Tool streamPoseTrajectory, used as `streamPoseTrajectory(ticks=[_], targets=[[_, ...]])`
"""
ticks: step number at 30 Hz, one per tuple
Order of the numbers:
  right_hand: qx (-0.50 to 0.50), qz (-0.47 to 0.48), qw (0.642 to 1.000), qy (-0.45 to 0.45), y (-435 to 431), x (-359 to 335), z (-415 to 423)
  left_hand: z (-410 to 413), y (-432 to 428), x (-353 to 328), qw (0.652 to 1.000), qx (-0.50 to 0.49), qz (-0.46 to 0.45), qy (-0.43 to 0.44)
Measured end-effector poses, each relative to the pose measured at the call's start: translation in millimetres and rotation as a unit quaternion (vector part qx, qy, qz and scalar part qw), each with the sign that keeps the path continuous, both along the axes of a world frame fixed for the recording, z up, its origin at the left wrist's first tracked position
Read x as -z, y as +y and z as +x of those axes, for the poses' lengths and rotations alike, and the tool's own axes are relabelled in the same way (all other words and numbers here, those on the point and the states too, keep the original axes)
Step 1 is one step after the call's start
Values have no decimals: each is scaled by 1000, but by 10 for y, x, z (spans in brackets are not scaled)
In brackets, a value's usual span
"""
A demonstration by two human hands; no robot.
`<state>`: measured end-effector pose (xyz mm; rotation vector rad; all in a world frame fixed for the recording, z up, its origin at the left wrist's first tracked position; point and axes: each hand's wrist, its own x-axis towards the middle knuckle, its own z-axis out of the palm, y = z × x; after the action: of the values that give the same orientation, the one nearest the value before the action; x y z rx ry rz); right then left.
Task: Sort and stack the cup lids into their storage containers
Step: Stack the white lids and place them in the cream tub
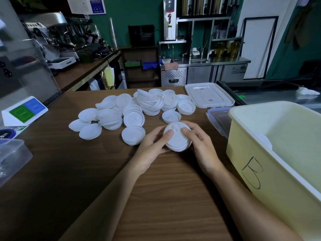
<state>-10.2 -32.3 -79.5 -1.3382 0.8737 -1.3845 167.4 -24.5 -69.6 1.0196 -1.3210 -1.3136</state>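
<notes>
Holding: you are clasping a short stack of white lids low over the wooden table.
Left hand: fingers are curling under the stack's left edge, thumb pressing on top.
Right hand: fingers are wrapping the right edge, thumb lying on top.
Loose lids: lying heaped just beyond the stack.
Yellow bin: sitting open at your right, marked "B".

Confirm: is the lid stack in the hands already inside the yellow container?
No, the left hand and right hand grip the lid stack outside the yellow container, to its left.
</notes>
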Motion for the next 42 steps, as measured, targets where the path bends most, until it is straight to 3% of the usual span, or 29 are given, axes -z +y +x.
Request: streamPoseTrajectory(ticks=[10,19,30,42], targets=[[11,-48,989,142,142,22,25,-19,46,58,986,-106,-103,-76],[-3,-63,977,204,433,-62,34,-6,463,70,979,-146,-100,-105],[-2,-48,995,90,1139,-505,66,62,1191,-473,980,-122,-124,-101],[37,-95,988,120,1376,-1629,-616,-577,1422,-1594,963,-83,-212,-145]])
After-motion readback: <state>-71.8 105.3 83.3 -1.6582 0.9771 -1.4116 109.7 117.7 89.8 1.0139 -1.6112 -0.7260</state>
